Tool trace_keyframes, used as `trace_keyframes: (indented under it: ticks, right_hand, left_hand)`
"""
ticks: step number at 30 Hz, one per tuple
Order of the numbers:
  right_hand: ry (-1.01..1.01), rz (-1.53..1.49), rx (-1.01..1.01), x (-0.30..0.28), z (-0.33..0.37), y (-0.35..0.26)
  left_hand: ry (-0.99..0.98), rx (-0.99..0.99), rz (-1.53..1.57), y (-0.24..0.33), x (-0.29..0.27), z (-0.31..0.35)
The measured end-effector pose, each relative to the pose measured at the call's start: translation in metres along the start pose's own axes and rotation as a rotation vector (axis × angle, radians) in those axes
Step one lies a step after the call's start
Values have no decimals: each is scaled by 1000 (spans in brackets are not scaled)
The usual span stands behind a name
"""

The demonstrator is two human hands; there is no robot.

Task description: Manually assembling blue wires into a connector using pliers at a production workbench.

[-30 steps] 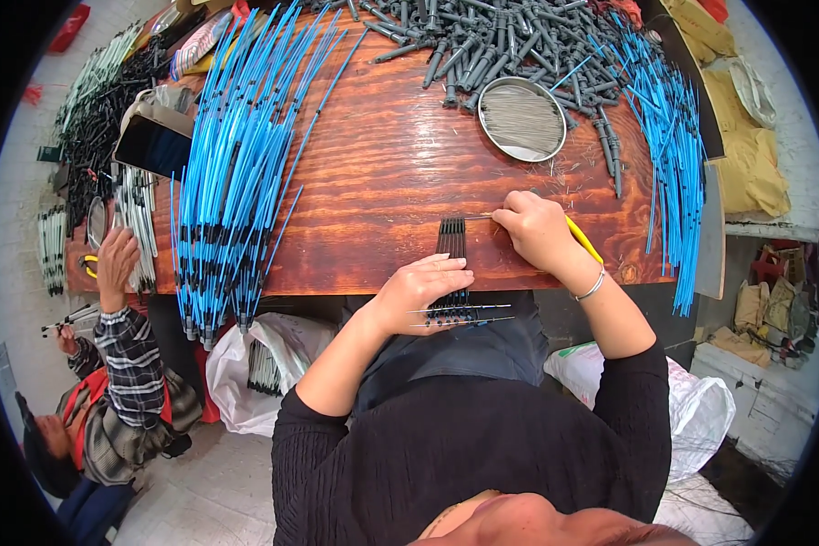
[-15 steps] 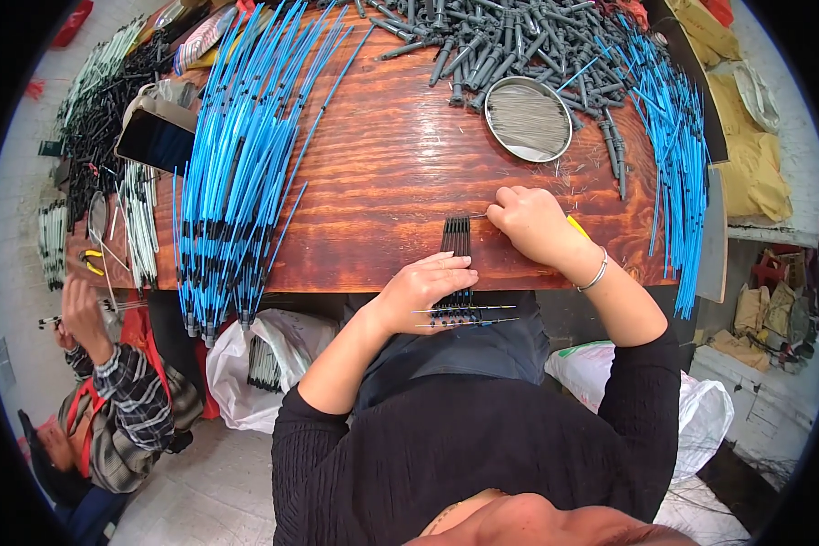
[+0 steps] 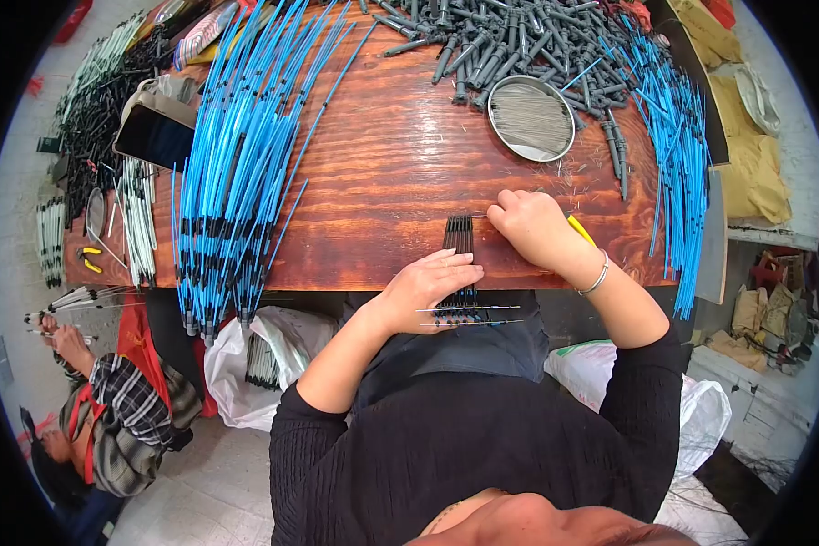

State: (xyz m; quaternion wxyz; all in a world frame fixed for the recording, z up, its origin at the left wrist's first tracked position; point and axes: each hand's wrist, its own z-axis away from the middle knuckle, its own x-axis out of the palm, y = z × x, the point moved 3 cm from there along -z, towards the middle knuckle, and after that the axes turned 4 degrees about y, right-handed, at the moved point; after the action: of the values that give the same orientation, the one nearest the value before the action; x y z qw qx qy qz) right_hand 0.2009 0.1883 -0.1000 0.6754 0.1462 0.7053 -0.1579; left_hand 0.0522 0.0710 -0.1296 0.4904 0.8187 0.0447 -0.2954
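Observation:
My left hand [image 3: 435, 284] lies over a row of thin black rods [image 3: 460, 238], its fingers closed across them at the table's front edge. Their upper ends rest on the wood. Below the hand, thin blue and black pieces [image 3: 469, 317] stick out crosswise over my lap. My right hand [image 3: 530, 223] is closed in a fist just right of the rods' upper ends. From behind it shows the yellow handle [image 3: 581, 230] of a tool whose kind is mostly hidden. A thin dark tip reaches from the fist toward the rods.
A round metal dish [image 3: 530, 118] of fine wires stands beside piled grey plastic parts [image 3: 510, 41]. Blue rods lie in a left bundle [image 3: 241, 164] and a right bundle [image 3: 673, 155]. A phone [image 3: 155, 132] leans at left. Yellow-handled pliers [image 3: 89, 259] lie near a co-worker [image 3: 118, 409].
My hands keep nearly the same pose over the rods. The co-worker's raised hand has come down beside the other, where a bundle of pale rods now shows.

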Motion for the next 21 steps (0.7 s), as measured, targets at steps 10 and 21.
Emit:
trace_keyframes:
  ticks: [10,21]
  right_hand:
    - [-48,90,-73,3,-11,-13]
    - [-19,16,-27,1,-8,-13]
  left_hand:
    - [-1,17,-6,-3,-2,1]
    - [33,-9,31,6,-4,-1]
